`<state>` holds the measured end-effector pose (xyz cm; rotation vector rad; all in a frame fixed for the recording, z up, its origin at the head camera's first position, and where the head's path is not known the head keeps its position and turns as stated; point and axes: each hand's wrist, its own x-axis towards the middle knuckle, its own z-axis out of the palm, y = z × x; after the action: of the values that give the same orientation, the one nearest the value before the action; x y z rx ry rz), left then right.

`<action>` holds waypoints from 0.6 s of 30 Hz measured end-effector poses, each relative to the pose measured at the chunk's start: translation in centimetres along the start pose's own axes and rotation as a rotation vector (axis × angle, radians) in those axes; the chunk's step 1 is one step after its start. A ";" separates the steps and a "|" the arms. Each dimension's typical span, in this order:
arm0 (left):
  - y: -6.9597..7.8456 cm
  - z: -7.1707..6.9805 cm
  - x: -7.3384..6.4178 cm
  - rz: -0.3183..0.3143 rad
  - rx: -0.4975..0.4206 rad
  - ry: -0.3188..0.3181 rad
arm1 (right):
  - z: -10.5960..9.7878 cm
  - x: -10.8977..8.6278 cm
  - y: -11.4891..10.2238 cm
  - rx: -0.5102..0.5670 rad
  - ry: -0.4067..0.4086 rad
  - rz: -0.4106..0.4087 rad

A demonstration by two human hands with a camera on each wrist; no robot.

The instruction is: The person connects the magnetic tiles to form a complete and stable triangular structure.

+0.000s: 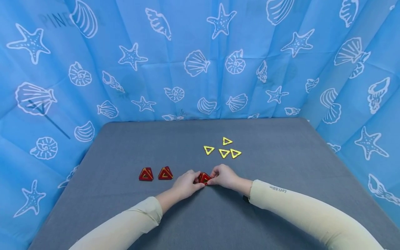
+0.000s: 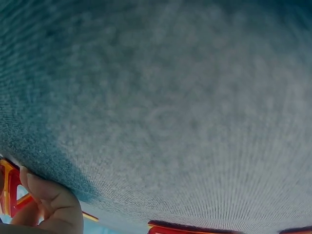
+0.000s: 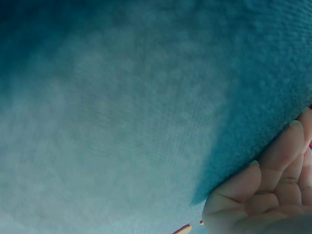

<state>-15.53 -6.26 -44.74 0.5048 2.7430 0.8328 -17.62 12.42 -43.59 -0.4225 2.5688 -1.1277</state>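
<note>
Between both hands, a small red pyramid (image 1: 204, 178) made of triangular tiles stands on the grey table. My left hand (image 1: 186, 184) grips its left side, with the thumb in front. My right hand (image 1: 224, 176) pinches it from the right, thumb and fingertips at its side. Part of the pyramid is hidden by the fingers. In the left wrist view, red-and-orange tile edges (image 2: 10, 195) show beside the left fingers. The right wrist view shows the right hand's (image 3: 278, 190) bent fingers close to the cloth, the held piece nearly out of frame.
Two more red pyramids, one (image 1: 146, 174) farther left and one (image 1: 165, 173) nearer, stand left of the left hand. Several yellow triangle tiles (image 1: 224, 153) lie flat beyond the hands. A blue shell-patterned curtain (image 1: 193, 83) encloses the table's (image 1: 140, 139) back and sides.
</note>
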 end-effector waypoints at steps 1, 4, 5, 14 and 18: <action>0.0 0.0 0.0 0.002 0.002 -0.001 | 0.0 0.0 0.0 0.002 -0.002 -0.003; 0.1 -0.1 0.0 -0.001 0.001 -0.007 | -0.1 0.1 0.2 0.031 -0.037 -0.009; 0.1 -0.2 0.1 -0.002 0.000 -0.009 | -0.2 0.1 0.3 0.043 -0.057 -0.014; -0.4 -0.4 0.2 0.040 -0.060 -0.015 | -2.0 0.5 1.4 0.095 -0.223 -0.063; -0.6 -0.4 0.4 0.049 -0.073 -0.022 | -2.5 0.8 1.5 0.092 -0.269 -0.063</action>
<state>-16.17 -6.76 -44.78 0.5654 2.6792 0.9299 -19.55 14.76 -43.26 -0.5927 2.2777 -1.1206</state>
